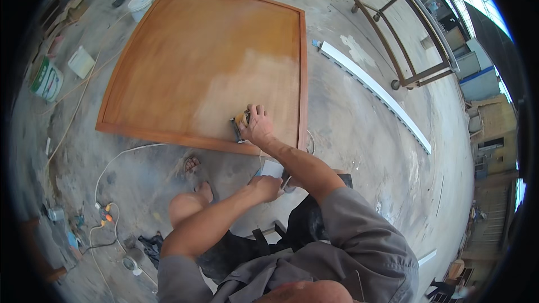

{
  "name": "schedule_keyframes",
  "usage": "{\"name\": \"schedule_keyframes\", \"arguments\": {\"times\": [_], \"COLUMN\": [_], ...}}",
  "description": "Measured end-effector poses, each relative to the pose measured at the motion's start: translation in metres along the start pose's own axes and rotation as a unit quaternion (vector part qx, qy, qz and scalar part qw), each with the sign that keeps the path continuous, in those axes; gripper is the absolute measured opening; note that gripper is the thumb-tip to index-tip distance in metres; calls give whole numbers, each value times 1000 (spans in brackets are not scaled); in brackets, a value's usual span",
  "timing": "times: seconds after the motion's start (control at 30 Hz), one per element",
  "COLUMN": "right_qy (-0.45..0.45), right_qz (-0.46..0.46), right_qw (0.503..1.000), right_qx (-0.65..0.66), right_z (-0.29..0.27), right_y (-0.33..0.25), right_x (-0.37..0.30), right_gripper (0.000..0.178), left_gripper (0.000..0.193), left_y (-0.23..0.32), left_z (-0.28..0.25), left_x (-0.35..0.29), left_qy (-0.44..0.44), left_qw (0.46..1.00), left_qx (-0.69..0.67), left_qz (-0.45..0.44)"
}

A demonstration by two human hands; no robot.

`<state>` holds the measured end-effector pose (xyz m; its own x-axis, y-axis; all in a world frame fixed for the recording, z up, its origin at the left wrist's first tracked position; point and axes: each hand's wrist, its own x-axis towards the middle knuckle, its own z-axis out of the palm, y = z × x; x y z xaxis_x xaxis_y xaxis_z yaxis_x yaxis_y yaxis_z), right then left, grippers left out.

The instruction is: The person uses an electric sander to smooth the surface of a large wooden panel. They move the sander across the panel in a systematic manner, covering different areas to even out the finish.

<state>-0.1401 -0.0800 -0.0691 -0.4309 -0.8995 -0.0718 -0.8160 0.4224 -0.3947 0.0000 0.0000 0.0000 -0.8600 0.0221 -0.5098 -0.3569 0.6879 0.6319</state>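
Note:
My right hand (258,125) is wrapped over a yellow and black power sander (241,123), which rests on a framed wooden panel (185,62) near its front edge. Around the sander the wood looks pale and dull, while the far and left parts keep a glossy orange-brown. In front of the panel, my left hand (266,187) is closed beside a white flat piece (273,169). A thin cord runs down from the sander toward that hand. Its fingers are partly hidden, and what they grip cannot be made out.
A long white metal bar (376,94) lies on the floor to the right, below a wheeled metal frame (404,33). Buckets (140,5) and a pale container (81,62) stand at the left. Cables with an orange connector (105,216) trail across the floor near my bare foot (204,192).

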Motion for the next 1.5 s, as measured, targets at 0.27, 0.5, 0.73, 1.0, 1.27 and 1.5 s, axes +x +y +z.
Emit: {"name": "schedule_keyframes", "arguments": {"times": [0.27,0.5,0.73,1.0,1.27,1.5], "right_qy": [12,18,8,28,-51,-46], "right_qz": [16,-20,4,-34,-110,-135], "right_qw": [999,997,1000,998,992,990], "right_qx": [27,66,27,40,29,-3], "right_z": [-18,-11,-11,-8,-55,-114], "right_y": [-2,7,11,10,43,116], "right_x": [-2,6,16,28,29,-84], "right_gripper": [59,66,68,64,62,60], "left_gripper": [44,41,43,42,39,37], "left_y": [-3,-12,-6,-10,9,7], "left_z": [31,49,44,53,39,36], "left_x": [14,28,29,30,29,17], "left_qy": [-29,-13,-12,-16,-39,-73], "left_qw": [999,999,999,999,998,997], "left_qx": [12,-10,-17,-24,-42,-11], "left_qz": [17,35,39,21,-18,-36]}}
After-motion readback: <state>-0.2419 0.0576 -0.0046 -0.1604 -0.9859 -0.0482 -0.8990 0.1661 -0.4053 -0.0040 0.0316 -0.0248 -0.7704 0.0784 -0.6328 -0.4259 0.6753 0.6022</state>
